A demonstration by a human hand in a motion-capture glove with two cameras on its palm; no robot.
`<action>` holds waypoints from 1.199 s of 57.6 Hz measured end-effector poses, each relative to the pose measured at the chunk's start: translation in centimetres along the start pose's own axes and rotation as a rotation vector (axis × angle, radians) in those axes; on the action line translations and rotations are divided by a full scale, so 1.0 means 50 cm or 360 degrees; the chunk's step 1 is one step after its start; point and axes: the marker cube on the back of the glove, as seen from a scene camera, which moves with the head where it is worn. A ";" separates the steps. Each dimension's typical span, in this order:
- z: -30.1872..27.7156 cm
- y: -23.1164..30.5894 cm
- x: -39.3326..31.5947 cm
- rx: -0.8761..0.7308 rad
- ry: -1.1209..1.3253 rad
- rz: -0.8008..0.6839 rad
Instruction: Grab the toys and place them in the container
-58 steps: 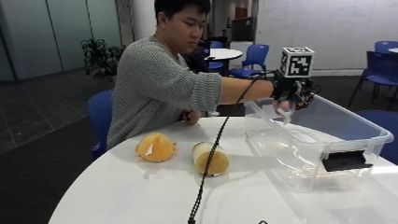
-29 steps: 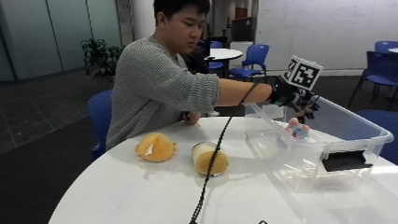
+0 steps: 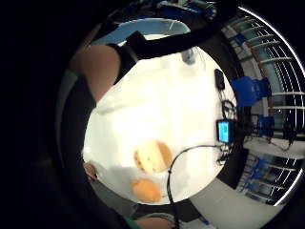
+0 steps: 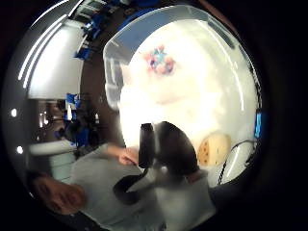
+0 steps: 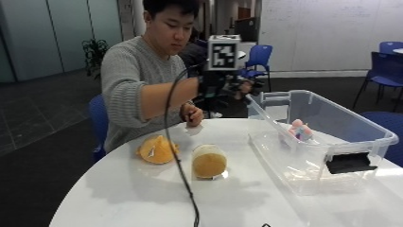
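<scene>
A clear plastic container (image 5: pixel 353 125) stands on the right of the round white table (image 5: pixel 126 198). A pink toy (image 5: pixel 300 129) lies inside it, also seen in the thumb side palm view as the pink toy (image 4: pixel 159 60) on the container floor (image 4: pixel 192 96). An orange toy (image 5: pixel 157 150) and a round yellow toy (image 5: pixel 209 163) lie on the table to the container's left. My gloved right hand (image 5: pixel 222 85) hovers in the air beside the container's far left corner, fingers relaxed and holding nothing. Both palm views show the yellow toy (image 3: pixel 152 156) (image 4: pixel 215 149), and the orange toy (image 3: pixel 147 190) lies beside it.
The person's bare left hand (image 5: pixel 192 116) rests on the table behind the two toys. A black cable (image 5: pixel 179 165) hangs from the gloved arm across the table, between the toys. Blue chairs (image 5: pixel 259 56) stand behind the table.
The hand held the pink toy over the container, lowered it in and let go. It has since pulled back up and to the left, empty.
</scene>
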 end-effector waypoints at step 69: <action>0.413 0.499 0.063 -0.0100 0.0358 0.0615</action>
